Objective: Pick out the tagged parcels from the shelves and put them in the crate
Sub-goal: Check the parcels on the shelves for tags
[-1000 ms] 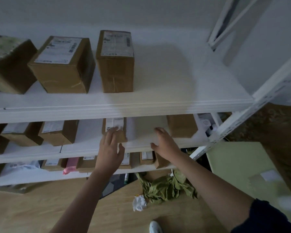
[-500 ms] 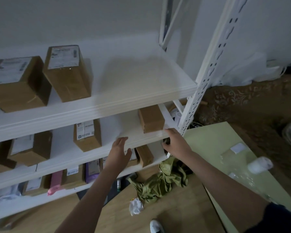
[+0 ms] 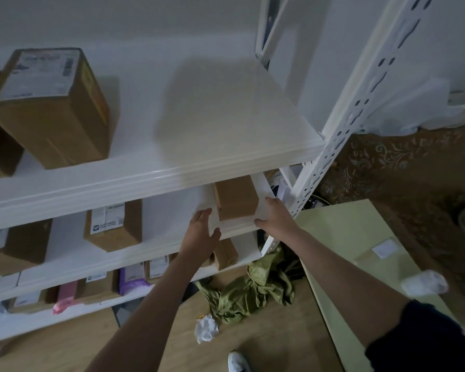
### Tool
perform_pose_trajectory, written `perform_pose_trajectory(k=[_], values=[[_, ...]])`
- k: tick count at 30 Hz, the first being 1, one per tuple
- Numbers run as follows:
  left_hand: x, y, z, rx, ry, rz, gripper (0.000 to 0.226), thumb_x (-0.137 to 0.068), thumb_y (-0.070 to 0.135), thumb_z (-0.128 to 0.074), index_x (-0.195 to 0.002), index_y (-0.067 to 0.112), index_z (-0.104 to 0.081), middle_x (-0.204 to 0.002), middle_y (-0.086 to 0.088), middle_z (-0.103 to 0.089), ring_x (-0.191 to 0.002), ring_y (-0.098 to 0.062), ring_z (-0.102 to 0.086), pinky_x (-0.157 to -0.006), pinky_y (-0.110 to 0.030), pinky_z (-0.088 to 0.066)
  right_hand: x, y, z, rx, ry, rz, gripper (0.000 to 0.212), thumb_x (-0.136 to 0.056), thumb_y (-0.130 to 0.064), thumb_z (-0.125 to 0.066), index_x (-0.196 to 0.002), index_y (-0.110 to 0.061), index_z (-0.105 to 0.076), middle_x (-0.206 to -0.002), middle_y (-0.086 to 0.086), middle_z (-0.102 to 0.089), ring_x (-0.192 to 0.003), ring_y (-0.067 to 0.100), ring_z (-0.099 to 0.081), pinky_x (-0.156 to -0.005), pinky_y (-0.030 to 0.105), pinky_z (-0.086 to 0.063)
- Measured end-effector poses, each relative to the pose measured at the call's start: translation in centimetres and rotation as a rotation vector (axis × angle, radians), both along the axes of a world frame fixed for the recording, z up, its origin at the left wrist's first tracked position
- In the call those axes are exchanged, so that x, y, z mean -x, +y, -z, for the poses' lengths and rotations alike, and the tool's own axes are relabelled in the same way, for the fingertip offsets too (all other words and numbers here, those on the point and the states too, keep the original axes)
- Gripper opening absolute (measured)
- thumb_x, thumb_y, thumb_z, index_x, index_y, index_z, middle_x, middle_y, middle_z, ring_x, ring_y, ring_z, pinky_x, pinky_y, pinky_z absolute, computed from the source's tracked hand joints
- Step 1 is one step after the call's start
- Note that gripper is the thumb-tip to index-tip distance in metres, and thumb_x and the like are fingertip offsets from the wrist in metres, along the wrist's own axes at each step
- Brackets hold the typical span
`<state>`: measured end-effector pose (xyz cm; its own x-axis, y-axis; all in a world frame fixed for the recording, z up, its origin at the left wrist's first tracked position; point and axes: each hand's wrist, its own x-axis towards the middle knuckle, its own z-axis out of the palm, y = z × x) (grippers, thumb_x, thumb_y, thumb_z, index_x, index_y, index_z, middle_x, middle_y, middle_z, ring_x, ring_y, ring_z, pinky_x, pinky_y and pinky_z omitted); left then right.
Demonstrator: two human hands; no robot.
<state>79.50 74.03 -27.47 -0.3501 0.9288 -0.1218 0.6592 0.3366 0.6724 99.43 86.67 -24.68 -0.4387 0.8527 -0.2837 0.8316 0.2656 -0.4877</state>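
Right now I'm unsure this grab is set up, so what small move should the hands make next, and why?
Probably close both hands onto the plain brown box and slide it forward. The left hand and right hand flank it at the middle shelf edge, fingers relaxed, neither yet gripping it.
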Motion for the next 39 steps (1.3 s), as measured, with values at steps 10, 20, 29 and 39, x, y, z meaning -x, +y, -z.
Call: perform_pose_trajectory(k=[10,20,29,39], values=[[0.0,4.6,1.7,-0.026,-0.045,-0.015,0.068,-0.093,0.020,-0.064,-0.153,0.013,-0.033,-0.149,-0.006,-0.044,-0.130,-0.029,-0.050,-0.104,-0.039,-0.046,1.9,3.5,2.5,0.025,0.019,-0.015,0.054,-0.077,-0.033,-0.078,-0.126,-0.017,-0.063,-0.125,0.002,-0.059,-0.108,0.024,-0.066,-0.090,0.041,-0.058],[-1.1,3.3,1.7,-0.050,-0.132,-0.089,0.097,-0.088,0.021,-0.070,-0.158,0.027,-0.002,-0.146,-0.010,-0.049,-0.118,-0.031,-0.062,-0.094,-0.043,-0.053,2.6,1.6,2.5,0.027,0.116,-0.014,0.040,-0.083,-0.018,-0.078,-0.119,-0.007,-0.064,-0.119,0.008,-0.057,-0.086,0.017,-0.060,-0.067,0.015,-0.043],[-1.6,-1.2,0.7,-0.059,-0.211,-0.038,0.100,-0.091,0.015,-0.071,-0.159,0.033,0.000,-0.143,-0.005,-0.050,-0.097,-0.010,-0.064,-0.073,-0.015,-0.052,1.8,-3.0,0.4,0.007,0.191,-0.042,0.053,-0.080,-0.016,-0.080,-0.130,-0.016,-0.060,-0.119,0.004,-0.060,-0.103,0.022,-0.066,-0.088,0.033,-0.058],[-0.3,-6.3,-1.2,-0.070,-0.232,-0.078,0.081,-0.090,0.015,-0.073,-0.156,0.016,-0.026,-0.113,-0.004,-0.060,-0.063,0.006,-0.062,-0.054,-0.009,-0.047,2.9,-7.9,-2.6,-0.105,0.347,-0.088,0.060,-0.084,-0.014,-0.078,-0.139,-0.013,-0.053,-0.129,0.001,-0.046,-0.120,0.017,-0.055,-0.104,0.030,-0.050]])
